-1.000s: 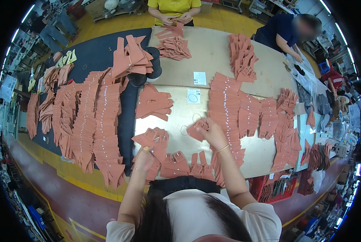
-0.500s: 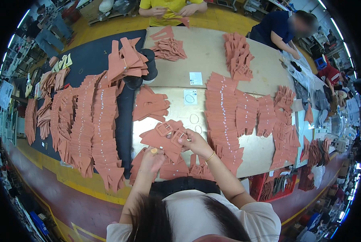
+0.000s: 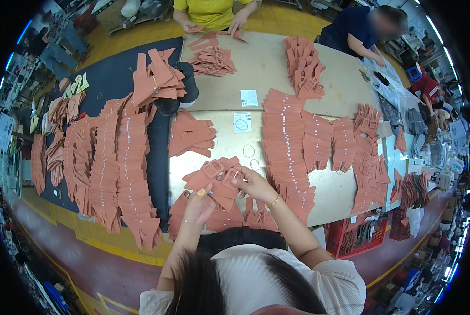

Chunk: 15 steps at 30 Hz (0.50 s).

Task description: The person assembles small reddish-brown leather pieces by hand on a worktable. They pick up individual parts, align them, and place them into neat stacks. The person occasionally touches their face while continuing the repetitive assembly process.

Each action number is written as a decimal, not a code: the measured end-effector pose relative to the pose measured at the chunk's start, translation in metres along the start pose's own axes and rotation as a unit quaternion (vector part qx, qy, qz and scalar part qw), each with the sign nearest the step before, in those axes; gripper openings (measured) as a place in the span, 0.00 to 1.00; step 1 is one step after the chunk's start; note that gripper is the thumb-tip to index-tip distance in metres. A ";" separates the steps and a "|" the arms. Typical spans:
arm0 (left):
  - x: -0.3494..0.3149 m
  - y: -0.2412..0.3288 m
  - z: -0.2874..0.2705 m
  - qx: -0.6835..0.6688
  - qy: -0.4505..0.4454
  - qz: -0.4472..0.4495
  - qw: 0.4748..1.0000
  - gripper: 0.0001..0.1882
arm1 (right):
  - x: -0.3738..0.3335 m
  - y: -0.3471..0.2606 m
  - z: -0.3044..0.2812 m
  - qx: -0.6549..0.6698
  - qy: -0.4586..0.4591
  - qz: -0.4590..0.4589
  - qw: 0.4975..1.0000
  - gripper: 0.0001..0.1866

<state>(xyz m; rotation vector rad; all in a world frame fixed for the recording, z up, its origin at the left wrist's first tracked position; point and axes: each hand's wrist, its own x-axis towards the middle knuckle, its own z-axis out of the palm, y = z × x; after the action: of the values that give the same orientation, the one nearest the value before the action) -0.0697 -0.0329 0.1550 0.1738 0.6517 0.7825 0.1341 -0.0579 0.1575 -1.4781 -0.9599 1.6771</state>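
Observation:
Over the near middle of the table, my right hand (image 3: 255, 188) is closed on a small bunch of coral-coloured cut pieces with covered square buckles. One buckle (image 3: 212, 168) shows at the left of the bunch; another (image 3: 230, 178) lies by my right fingertips. My left hand (image 3: 199, 208), with something yellow on its thumb, pinches the lower left edge of the same pieces. A small white mark shows near those fingertips. Beneath the bunch, more coral pieces (image 3: 227, 221) lie along the table's near edge, some with buckles. The undersides of the held pieces are hidden.
Fanned rows of coral pieces lie left (image 3: 132, 173) and right (image 3: 285, 142). A coral stack (image 3: 158, 81) sits by a black cylindrical object (image 3: 189, 89). Loose bands (image 3: 249, 151) and paper slips (image 3: 249, 98) lie mid-table. A red crate (image 3: 358, 244) stands right. Co-workers stand beyond the table.
My left fingertips have risen slightly against the pieces' edge. My right hand keeps its grip. Across the table, the co-worker in yellow has lowered a coral piece toward the tabletop. The view has shifted slightly.

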 end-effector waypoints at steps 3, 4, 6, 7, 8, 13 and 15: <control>0.000 -0.002 0.001 -0.009 -0.007 -0.009 1.000 0.25 | -0.002 0.000 -0.002 -0.033 0.010 -0.002 0.999 0.23; 0.001 -0.004 0.001 -0.012 -0.009 -0.011 1.000 0.25 | -0.002 0.000 -0.003 -0.040 0.016 -0.011 0.999 0.23; 0.002 -0.006 0.001 -0.015 -0.007 -0.001 1.000 0.26 | -0.001 0.001 -0.002 -0.037 0.026 -0.008 0.999 0.24; 0.003 -0.008 0.001 -0.014 -0.004 0.009 1.000 0.26 | -0.001 0.001 -0.001 -0.024 0.029 -0.026 0.999 0.24; 0.004 -0.009 0.001 -0.011 -0.016 0.023 1.000 0.26 | -0.001 0.001 0.000 -0.005 0.035 -0.040 0.999 0.25; 0.012 -0.009 0.001 -0.020 -0.021 0.038 0.999 0.26 | -0.001 0.000 0.001 0.042 0.046 -0.045 0.997 0.26; 0.013 -0.011 0.002 -0.027 -0.024 0.039 0.999 0.26 | -0.002 0.000 0.001 0.052 0.059 -0.055 0.995 0.25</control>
<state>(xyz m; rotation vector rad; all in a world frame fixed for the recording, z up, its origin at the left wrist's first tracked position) -0.0546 -0.0312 0.1463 0.1687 0.5804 0.8672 0.1333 -0.0595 0.1583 -1.4125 -0.8605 1.5198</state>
